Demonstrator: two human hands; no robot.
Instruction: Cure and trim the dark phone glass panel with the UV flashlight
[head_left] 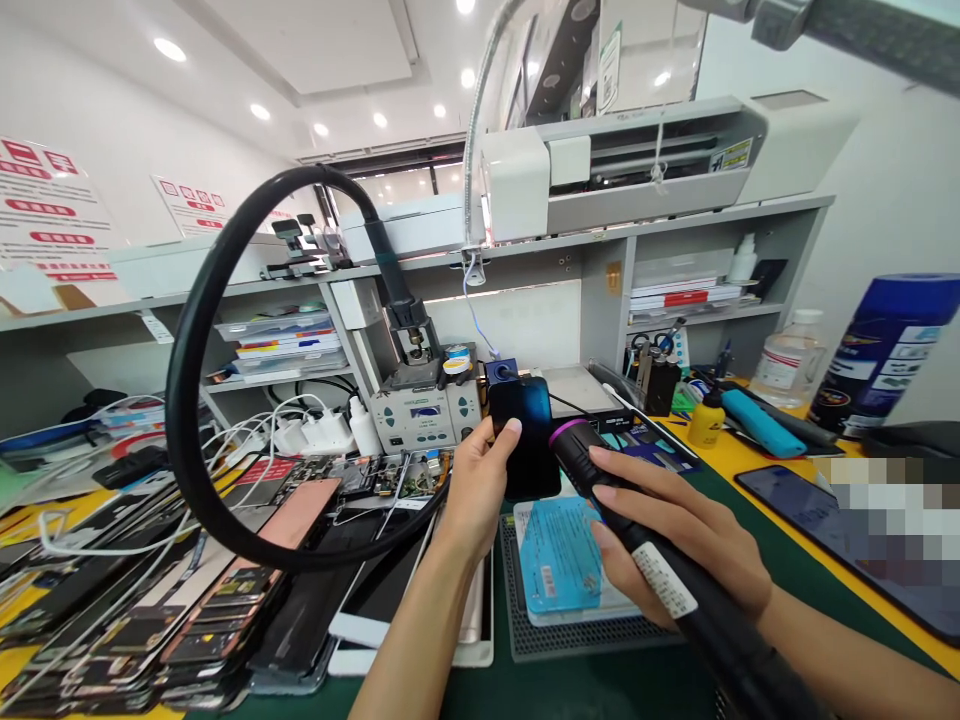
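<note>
Near the middle of the head view, my left hand (480, 480) grips a dark phone (529, 455) upright by its left edge, thumb across its front. My right hand (675, 530) is wrapped round a black flashlight (637, 530) with a purple ring at its head. The flashlight's head is close to the phone's right side, and a bluish glow shows on the upper part of the phone's surface. Below the phone, a blue and white packet (559, 560) lies on a grey perforated mat (525, 640).
Stacked phones and parts (225, 620) cover the left side. A thick black hose (180, 370) loops from the soldering station (424, 415). To the right are a large phone (847, 540), a yellow bottle (706, 420), a clear bottle (787, 360) and a blue can (885, 350).
</note>
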